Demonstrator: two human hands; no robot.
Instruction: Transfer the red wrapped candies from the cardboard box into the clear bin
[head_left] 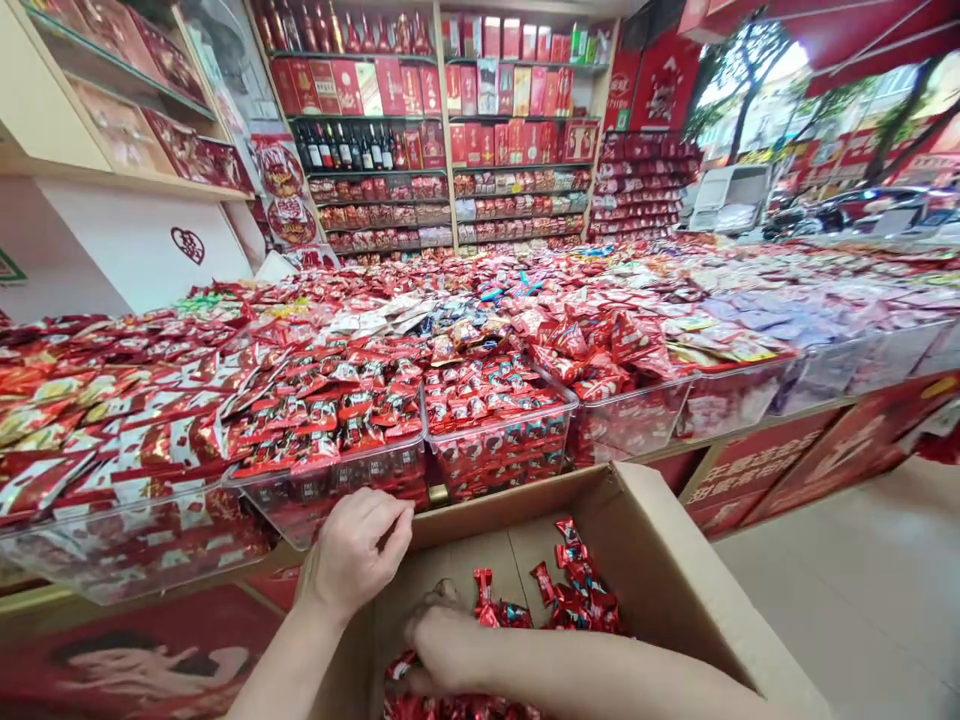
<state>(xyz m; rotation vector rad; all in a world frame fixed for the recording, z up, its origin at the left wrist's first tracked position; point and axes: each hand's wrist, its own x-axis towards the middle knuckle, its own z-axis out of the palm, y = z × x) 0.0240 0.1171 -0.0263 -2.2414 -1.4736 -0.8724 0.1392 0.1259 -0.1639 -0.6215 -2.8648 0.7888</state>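
Note:
An uncovered cardboard box (705,590) stands in front of me, tilted in view, with red-wrapped candies (581,585) scattered on its floor. My left hand (364,550) is closed at the box's far left corner, its fingers curled over the rim. Inside the box, my right hand (442,630) reaches down with bent fingers among candies at the near left; the fingertips are partly hidden. More candies lie beneath my right wrist. Just beyond the box is a clear plastic bin (499,435) filled with similar red candies.
A long counter holds several clear bins of wrapped sweets, including a neighbouring bin (337,465) on the left. Shelves (442,120) with bottles and red boxes rise behind. Tiled floor (840,540) lies to the right.

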